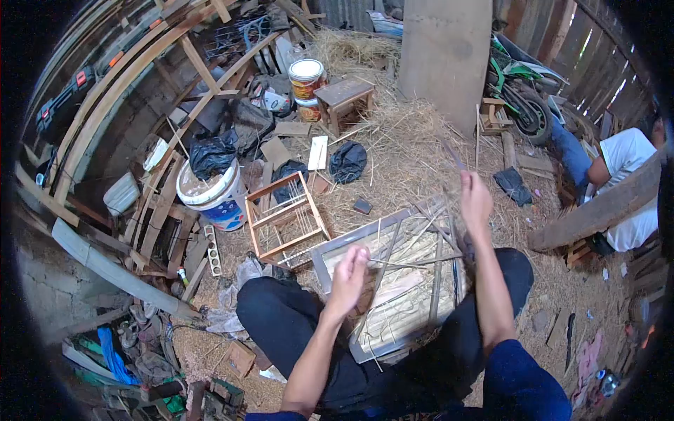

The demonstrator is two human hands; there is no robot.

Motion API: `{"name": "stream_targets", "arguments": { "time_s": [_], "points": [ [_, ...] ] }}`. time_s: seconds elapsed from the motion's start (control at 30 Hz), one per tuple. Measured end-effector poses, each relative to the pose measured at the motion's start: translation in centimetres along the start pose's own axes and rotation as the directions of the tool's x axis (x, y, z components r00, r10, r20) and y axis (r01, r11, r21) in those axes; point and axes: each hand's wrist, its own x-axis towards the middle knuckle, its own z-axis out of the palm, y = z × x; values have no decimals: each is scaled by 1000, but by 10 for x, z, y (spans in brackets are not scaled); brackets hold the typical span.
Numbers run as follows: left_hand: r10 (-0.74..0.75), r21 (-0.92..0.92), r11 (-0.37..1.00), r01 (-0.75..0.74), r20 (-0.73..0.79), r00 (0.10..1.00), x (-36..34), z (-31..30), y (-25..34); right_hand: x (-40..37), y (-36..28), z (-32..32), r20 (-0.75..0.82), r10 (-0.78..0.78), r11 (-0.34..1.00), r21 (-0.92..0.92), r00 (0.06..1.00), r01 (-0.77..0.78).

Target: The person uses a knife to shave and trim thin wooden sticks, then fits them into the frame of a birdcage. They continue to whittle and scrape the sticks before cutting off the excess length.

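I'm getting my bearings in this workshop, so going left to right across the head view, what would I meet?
White bucket → small wooden frame → left hand → right hand → dark bag on the ground → person in a white shirt.

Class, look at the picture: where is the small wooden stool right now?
In the head view, the small wooden stool stands near the top, around the middle, just to the right of the two stacked buckets.
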Motion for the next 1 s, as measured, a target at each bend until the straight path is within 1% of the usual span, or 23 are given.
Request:
{"name": "stream_targets", "arguments": {
  "time_s": [0.07,0.1,0.13,0.17,0.23,0.27,0.33,0.4,0.43,0.47,0.5,0.53,0.57,0.63,0.67,0.77,0.8,0.87,0.9,0.97,1.0],
  "points": [
    [-84,-121,989,88,40,996,1,0,3,0,-11,-14,-35,-145,989,18,989,145],
    [-125,-183,974,136,72,990,3,2,5,-9,-14,-13,20,-235,972,27,972,234],
    [-129,-265,953,145,77,989,7,5,9,-25,-18,-10,65,-320,947,37,945,318],
    [-122,-300,944,141,80,989,11,6,13,-37,-24,-8,110,-396,918,49,912,393],
    [-123,-358,922,146,86,989,13,7,17,-56,-42,-8,263,-450,893,150,853,425],
    [-120,-364,920,141,81,989,13,7,13,-61,-50,-5,256,-514,856,205,818,474],
    [-154,-349,920,179,97,983,12,9,6,-67,-65,3,224,-642,759,319,733,567],
    [-186,-320,922,219,131,974,12,9,2,-72,-71,9,269,-700,711,349,661,611],
    [-205,-338,910,239,133,970,12,10,3,-73,-73,12,289,-728,684,362,621,633],
    [-222,-360,897,256,135,966,12,13,5,-76,-75,14,343,-719,695,360,604,623],
    [-237,-382,883,273,139,961,13,17,10,-77,-76,17,312,-743,669,389,593,633],
    [-307,-383,866,323,102,946,13,22,12,-77,-76,21,280,-764,642,417,581,643],
    [-299,-366,875,317,106,948,12,22,10,-78,-77,24,248,-784,614,445,569,652],
    [-288,-326,893,309,112,951,9,20,5,-77,-82,25,252,-783,613,471,569,634],
    [-265,-348,892,289,116,957,10,19,4,-78,-83,24,259,-779,617,475,570,627],
    [-143,-213,964,158,81,986,11,18,0,-77,-82,22,268,-783,613,485,562,623],
    [-180,-235,951,200,106,978,10,18,3,-75,-81,22,269,-787,609,487,555,627],
    [-249,-278,917,286,160,955,7,16,12,-72,-78,20,215,-790,589,525,575,614],
    [-253,-233,930,285,155,955,5,16,12,-71,-77,19,189,-789,579,544,584,607],
    [-261,-141,949,281,144,954,2,17,10,-70,-75,13,226,-785,596,531,577,603],
    [-165,88,984,157,98,981,2,17,10,-70,-74,10,244,-783,602,525,572,601]
  ]
}}
